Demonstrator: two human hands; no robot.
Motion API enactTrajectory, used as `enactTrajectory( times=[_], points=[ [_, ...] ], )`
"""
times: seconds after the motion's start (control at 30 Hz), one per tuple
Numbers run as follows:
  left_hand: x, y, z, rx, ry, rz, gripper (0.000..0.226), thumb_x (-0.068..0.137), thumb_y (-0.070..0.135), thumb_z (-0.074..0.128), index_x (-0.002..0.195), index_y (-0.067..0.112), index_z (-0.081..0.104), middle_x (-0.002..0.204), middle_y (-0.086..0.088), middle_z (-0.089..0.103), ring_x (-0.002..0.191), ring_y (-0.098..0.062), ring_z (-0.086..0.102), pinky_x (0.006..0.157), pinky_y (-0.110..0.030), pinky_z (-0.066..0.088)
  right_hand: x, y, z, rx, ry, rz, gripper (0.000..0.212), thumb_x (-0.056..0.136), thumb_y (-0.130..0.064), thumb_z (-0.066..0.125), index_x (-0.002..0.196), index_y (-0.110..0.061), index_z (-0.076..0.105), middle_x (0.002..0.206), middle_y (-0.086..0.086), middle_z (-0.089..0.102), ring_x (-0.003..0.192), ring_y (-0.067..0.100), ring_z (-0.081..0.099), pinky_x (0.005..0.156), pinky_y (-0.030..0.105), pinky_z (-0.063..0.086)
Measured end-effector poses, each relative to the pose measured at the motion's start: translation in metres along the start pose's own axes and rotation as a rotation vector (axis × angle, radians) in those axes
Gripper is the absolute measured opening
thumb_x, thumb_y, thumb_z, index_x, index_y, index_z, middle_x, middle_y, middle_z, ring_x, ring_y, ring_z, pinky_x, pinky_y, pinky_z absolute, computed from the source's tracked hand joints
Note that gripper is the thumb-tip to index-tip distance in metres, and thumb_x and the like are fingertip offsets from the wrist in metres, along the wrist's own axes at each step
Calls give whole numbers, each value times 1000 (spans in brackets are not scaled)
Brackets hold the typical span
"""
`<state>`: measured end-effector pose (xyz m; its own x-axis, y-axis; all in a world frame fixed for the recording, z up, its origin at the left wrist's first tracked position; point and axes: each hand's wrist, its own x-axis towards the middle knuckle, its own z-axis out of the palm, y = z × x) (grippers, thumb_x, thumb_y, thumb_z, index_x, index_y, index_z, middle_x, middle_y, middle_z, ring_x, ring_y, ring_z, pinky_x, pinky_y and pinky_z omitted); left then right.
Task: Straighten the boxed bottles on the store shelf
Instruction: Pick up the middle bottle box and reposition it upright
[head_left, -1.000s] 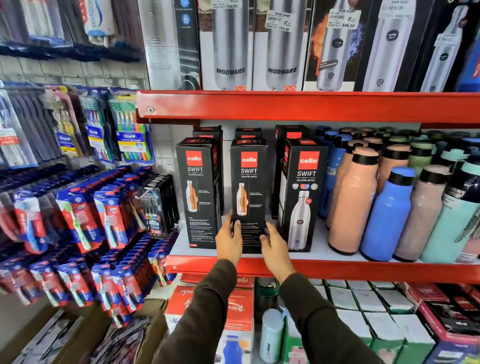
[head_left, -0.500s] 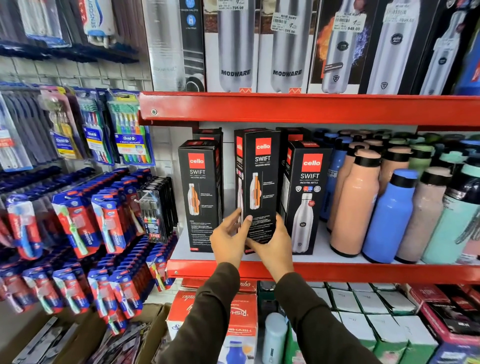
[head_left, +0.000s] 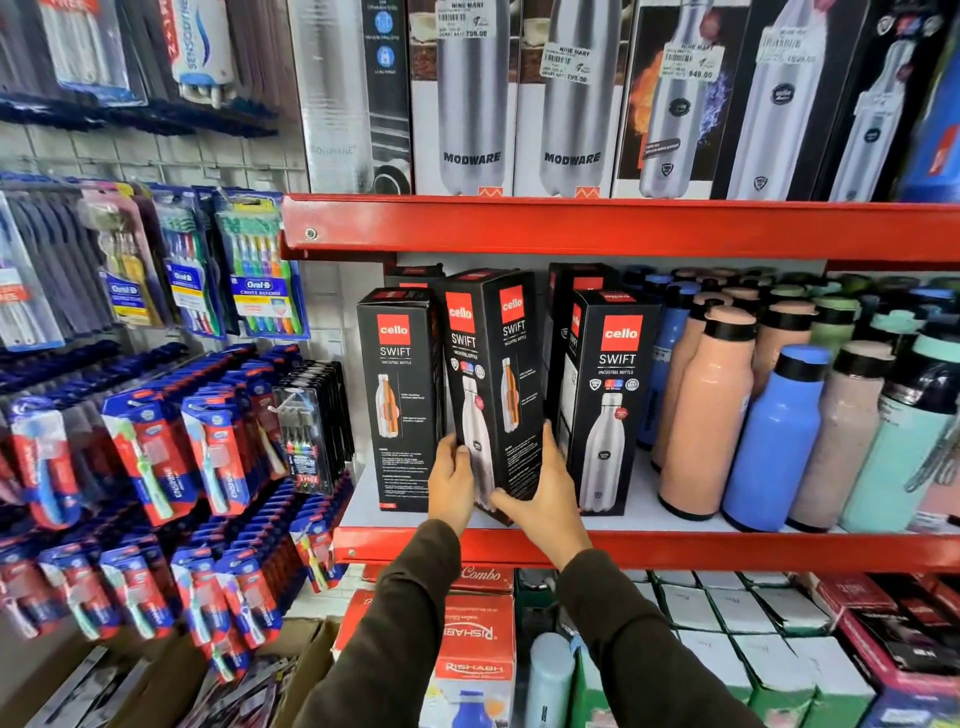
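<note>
Both hands are on the middle box, lifted off the shelf and turned corner-on between its two neighbours: left hand wrapped round the lower left edge, right hand cupping the bottom corner. We're mid-straighten, I'd say; next it wants twisting square, front face out, and setting down level with the left box and right box.

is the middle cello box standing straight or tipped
Tipped. The middle box leans left and sits turned corner-on, showing two faces, while the left box stands upright. Both the left hand and right hand grip it.
</note>
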<state>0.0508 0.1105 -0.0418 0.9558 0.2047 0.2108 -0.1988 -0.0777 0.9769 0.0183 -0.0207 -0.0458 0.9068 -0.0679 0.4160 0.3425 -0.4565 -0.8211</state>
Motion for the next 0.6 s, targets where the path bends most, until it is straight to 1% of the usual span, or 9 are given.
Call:
enactTrajectory(
  times=[0.1, 0.13, 0.2, 0.23, 0.27, 0.37, 0.43, 0.53, 0.6],
  points=[
    [-4, -5, -2, 6, 20, 14, 36, 104, 19, 39, 138, 10, 44, 133, -10, 57, 117, -22, 52, 101, -28, 37, 1, 5, -2, -36, -73, -7, 109, 80, -31, 74, 158, -30, -3, 166, -4, 15, 152, 10, 15, 123, 33, 19],
    [-5, -7, -2, 8, 32, 24, 33, 103, 20, 41, 135, 11, 46, 125, -5, 60, 110, -19, 52, 94, -26, 39, 1, 6, -2, -53, -85, -14, 103, 85, -27, 70, 158, -29, -3, 167, -3, 12, 153, 11, 12, 123, 31, 17],
    [-8, -7, 0, 0, 50, 42, 29, 102, 21, 46, 129, 13, 48, 108, 8, 62, 100, -16, 54, 81, -19, 42, 4, 5, -2, -94, -90, -27, 89, 92, -19, 62, 158, -26, 2, 166, -2, 15, 152, 12, 16, 118, 22, 16],
    [-9, -7, 1, -4, 53, 47, 29, 101, 22, 48, 128, 13, 49, 106, 10, 61, 100, -15, 55, 82, -20, 43, 5, 5, -3, -116, -88, -31, 84, 94, -15, 58, 158, -24, 4, 165, 0, 20, 150, 13, 21, 116, 19, 18],
    [-10, -7, 2, -2, 55, 50, 30, 100, 21, 50, 129, 12, 49, 109, 6, 61, 102, -16, 56, 87, -23, 44, 6, 5, -3, -136, -86, -31, 81, 95, -12, 56, 158, -23, 6, 163, 2, 25, 148, 14, 27, 115, 19, 21],
    [-11, -5, 4, 4, 67, 58, 34, 99, 20, 52, 131, 9, 48, 117, -1, 60, 110, -17, 56, 102, -34, 45, 9, 6, -2, -150, -74, -17, 76, 95, -6, 55, 158, -22, 14, 157, 8, 38, 143, 20, 40, 119, 35, 33],
    [-12, -5, 6, 13, 76, 66, 34, 98, 19, 54, 131, 10, 48, 115, 2, 59, 108, -14, 57, 100, -30, 45, 10, 8, -1, -140, -34, -5, 74, 94, -1, 56, 156, -22, 22, 152, 9, 46, 139, 21, 47, 117, 39, 38],
    [-15, -7, 7, 38, 90, 77, 34, 98, 17, 55, 130, 10, 49, 113, 4, 58, 105, -11, 56, 91, -23, 42, 12, 13, 1, -152, 29, 20, 69, 91, 2, 57, 153, -20, 33, 141, 10, 57, 128, 22, 57, 111, 28, 41],
    [-16, -9, 9, 59, 99, 74, 34, 97, 16, 55, 130, 8, 48, 116, 1, 57, 106, -12, 55, 92, -23, 41, 13, 15, 2, -166, 39, 35, 66, 91, 2, 58, 151, -18, 37, 137, 12, 60, 126, 22, 59, 108, 25, 42]
  ],
)
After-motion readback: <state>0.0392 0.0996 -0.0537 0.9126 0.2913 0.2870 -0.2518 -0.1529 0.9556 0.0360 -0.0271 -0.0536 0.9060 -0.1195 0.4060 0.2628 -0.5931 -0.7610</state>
